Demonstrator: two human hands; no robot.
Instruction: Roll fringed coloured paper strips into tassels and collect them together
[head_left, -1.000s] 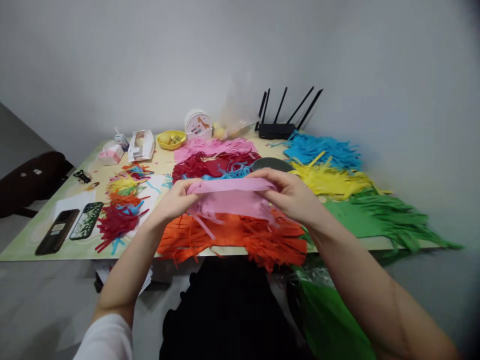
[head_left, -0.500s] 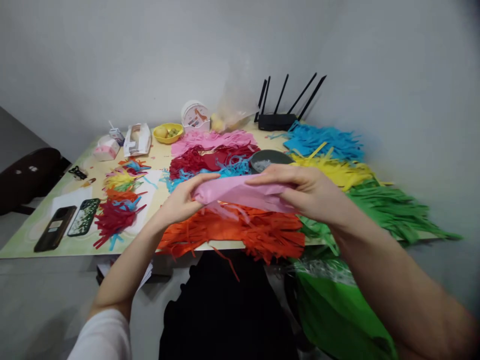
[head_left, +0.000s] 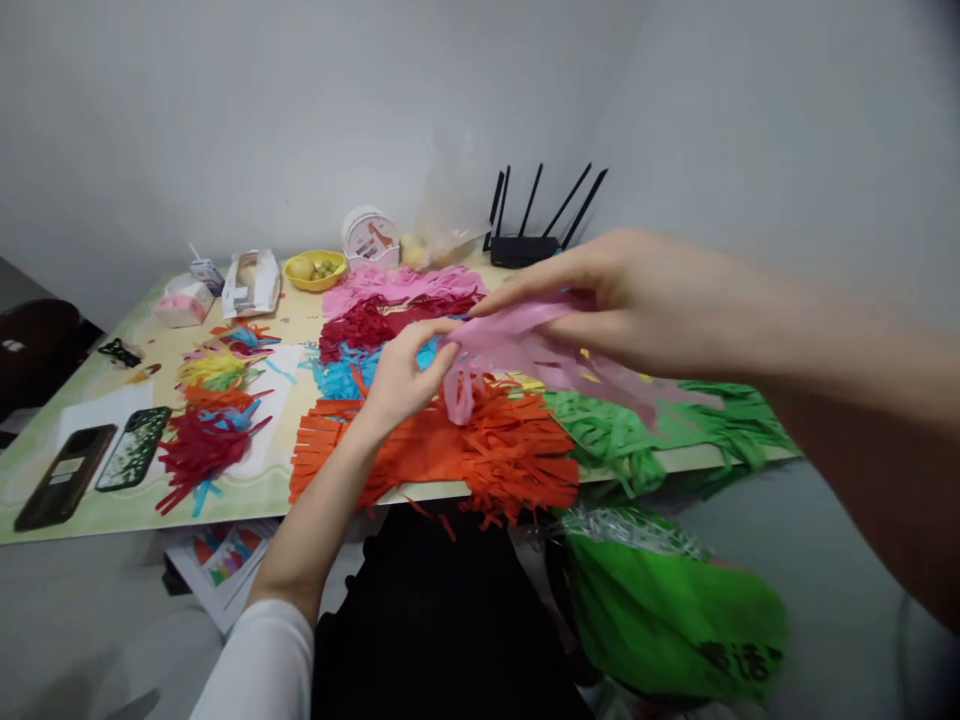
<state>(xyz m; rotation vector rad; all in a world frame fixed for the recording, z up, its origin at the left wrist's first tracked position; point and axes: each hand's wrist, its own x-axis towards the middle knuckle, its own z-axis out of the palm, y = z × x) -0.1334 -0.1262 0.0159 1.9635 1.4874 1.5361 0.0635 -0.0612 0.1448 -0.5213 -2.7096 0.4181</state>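
Observation:
Held up over the table is a pink fringed paper sheet (head_left: 525, 345), blurred by motion, its strips trailing to the right. My left hand (head_left: 411, 372) pinches its left end between thumb and fingers. My right hand (head_left: 619, 295) is closed on the sheet's upper right part, thumb below and fingers on top. Beneath lies an orange fringed sheet (head_left: 427, 455) along the table's front edge. Behind it are blue fringe (head_left: 341, 372), dark red fringe (head_left: 349, 330) and pink fringe (head_left: 405, 287). Green fringe (head_left: 615, 430) lies under my right forearm.
Two phones (head_left: 66, 478) and small multicoloured fringe bundles (head_left: 206, 440) lie at left. At the back stand a white bread bag (head_left: 251, 283), a yellow fruit bowl (head_left: 315, 272), a round white box (head_left: 370, 238) and a black router (head_left: 523, 250). A green bag (head_left: 667, 610) sits below the table.
My right hand has moved up and toward me, swinging the pink sheet's strips out to the right. My left hand has shifted slightly right. The view has turned a little to the right.

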